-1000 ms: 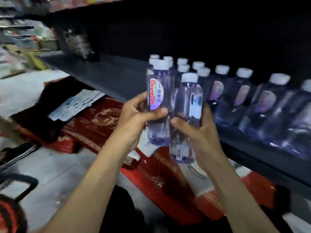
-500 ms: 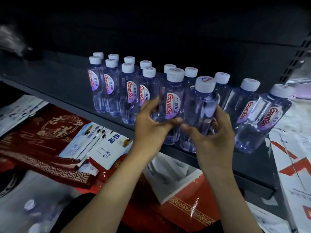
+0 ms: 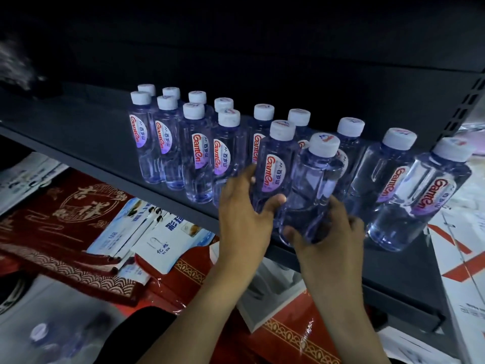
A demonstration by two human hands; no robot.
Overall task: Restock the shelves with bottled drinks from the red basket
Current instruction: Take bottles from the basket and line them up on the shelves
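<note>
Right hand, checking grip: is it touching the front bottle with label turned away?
Touching: the head view shows the right hand curled round the bottle low down.

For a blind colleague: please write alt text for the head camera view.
At the front edge of a dark metal shelf, the left hand grips a clear plastic water bottle with a white cap, and the right hand grips a second bottle beside it. Matching bottles stand in rows on the shelf.
</note>
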